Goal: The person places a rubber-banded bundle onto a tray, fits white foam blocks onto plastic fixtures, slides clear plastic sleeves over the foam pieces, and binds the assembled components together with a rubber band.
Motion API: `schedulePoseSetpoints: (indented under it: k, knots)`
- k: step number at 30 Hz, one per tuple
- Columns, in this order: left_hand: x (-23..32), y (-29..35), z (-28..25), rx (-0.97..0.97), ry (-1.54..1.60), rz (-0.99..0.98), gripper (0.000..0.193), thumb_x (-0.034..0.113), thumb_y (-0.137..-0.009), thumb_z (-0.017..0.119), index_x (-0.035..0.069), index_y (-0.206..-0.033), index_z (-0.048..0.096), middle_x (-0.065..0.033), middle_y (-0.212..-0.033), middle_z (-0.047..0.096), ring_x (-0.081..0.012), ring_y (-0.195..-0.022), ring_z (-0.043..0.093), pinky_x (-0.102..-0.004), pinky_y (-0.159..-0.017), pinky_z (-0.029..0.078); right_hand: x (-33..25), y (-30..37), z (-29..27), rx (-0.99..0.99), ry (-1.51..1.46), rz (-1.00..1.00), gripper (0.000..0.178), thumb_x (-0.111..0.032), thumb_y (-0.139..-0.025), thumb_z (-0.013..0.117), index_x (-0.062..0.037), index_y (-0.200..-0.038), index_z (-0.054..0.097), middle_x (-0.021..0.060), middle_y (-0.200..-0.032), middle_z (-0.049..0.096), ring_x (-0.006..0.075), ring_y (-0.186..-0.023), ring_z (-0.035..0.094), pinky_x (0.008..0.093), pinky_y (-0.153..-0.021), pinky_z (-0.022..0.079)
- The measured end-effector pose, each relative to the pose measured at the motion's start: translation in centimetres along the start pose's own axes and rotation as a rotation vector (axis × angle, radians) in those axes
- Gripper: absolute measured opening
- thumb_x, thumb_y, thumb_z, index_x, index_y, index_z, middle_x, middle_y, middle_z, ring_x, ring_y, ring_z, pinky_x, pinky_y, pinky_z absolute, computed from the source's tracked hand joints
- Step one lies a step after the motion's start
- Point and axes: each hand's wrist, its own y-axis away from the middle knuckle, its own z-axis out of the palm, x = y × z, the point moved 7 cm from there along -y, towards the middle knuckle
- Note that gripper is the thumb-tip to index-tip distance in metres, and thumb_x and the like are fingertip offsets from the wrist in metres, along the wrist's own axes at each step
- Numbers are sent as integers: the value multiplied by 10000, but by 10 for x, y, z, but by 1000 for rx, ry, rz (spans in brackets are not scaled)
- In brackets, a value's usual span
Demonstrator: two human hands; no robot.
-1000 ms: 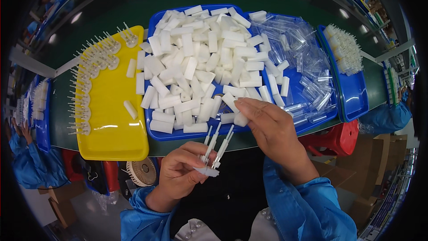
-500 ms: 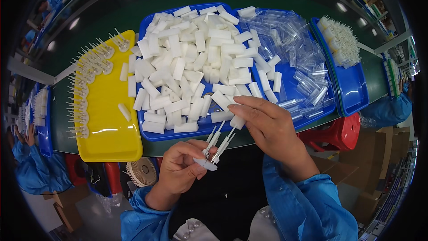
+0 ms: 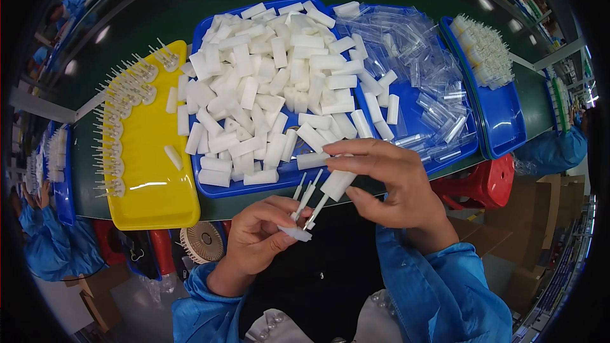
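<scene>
My left hand [image 3: 260, 235], low in the middle, pinches the pale flat base of a white plastic part with upright pins [image 3: 297, 233]. The pins point up and to the right. A white foam block [image 3: 338, 184] sits over the upper end of the right-hand pins, whose lower stretch still shows. Around that block close the fingers of my right hand [image 3: 397, 187], forefinger above and thumb at its side. Just beyond both hands, a heap of similar white foam pieces [image 3: 251, 92] fills a blue tray [image 3: 238, 191].
At left, a yellow tray [image 3: 159, 184] carries several pinned white parts [image 3: 114, 130] along its edge. Clear plastic sleeves [image 3: 438, 117] lie in another blue tray on the right. Beyond, a further blue tray [image 3: 505, 121] bears stacked pinned parts. A red stool [image 3: 486, 184] stands below the table.
The foam block has come down over the right-hand pins and more of it shows. My right hand has moved slightly down and right; my left hand keeps its hold.
</scene>
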Motion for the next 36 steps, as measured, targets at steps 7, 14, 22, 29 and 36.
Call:
schedulePoseSetpoints:
  k: [7,14,22,29,36]
  knots:
    - [21,-8,19,-155,-556,273,114,11,-797,642,16,-906,611,-177,-1027,610,-218,-798,599,-299,-661,465,29,13,18,88,-940,471,354,73,-815,503,40,-1166,525,127,-1077,611,146,-980,594,221,-763,466]
    - [20,-7,21,-174,-608,297,120,15,-793,646,22,-907,608,-170,-1018,619,-216,-776,591,-303,-644,459,39,16,29,140,-1121,399,292,44,-841,514,77,-1131,526,193,-1068,597,209,-930,622,306,-797,509]
    - [19,-5,13,-119,-563,280,95,50,-798,647,42,-867,582,-174,-1002,611,-225,-828,596,-325,-708,460,40,15,23,148,-881,499,287,47,-829,541,25,-1114,530,115,-958,636,119,-874,612,224,-766,480]
    - [14,-6,11,-97,-507,231,105,86,-805,653,65,-833,554,-163,-992,603,-225,-883,590,-344,-793,469,43,15,25,227,-817,458,201,34,-812,596,18,-1000,528,88,-885,639,69,-749,611,179,-623,466]
    - [10,-5,6,-88,-465,271,104,5,-795,637,23,-892,603,-182,-1028,595,-245,-901,588,-338,-765,473,41,16,35,179,-910,518,171,13,-829,593,36,-997,566,81,-897,638,72,-789,610,177,-632,480]
